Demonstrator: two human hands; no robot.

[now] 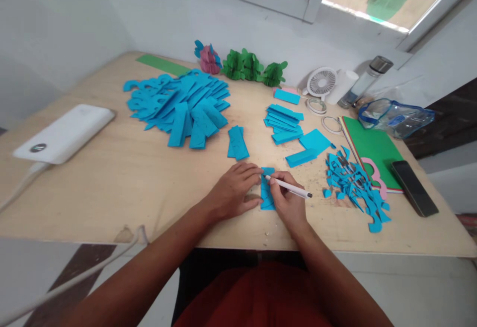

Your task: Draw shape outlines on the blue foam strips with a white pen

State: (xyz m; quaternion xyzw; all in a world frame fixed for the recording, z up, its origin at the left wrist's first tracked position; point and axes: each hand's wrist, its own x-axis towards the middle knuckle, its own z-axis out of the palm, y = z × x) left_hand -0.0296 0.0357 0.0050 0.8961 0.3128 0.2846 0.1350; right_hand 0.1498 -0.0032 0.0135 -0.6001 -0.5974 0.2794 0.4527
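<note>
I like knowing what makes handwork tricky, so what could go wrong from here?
The left hand touches only the left edge of the small blue strip, so the paper might shift under the white pen in the right hand and spoil a line. The blue scraps lie loose in a heap to the right, so a sideways sweep of that hand could scatter them.

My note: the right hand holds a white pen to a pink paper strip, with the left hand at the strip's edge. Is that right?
Not quite: the head view shows a blue paper strip, not pink. The right hand, white pen and left hand are as noted.
</note>
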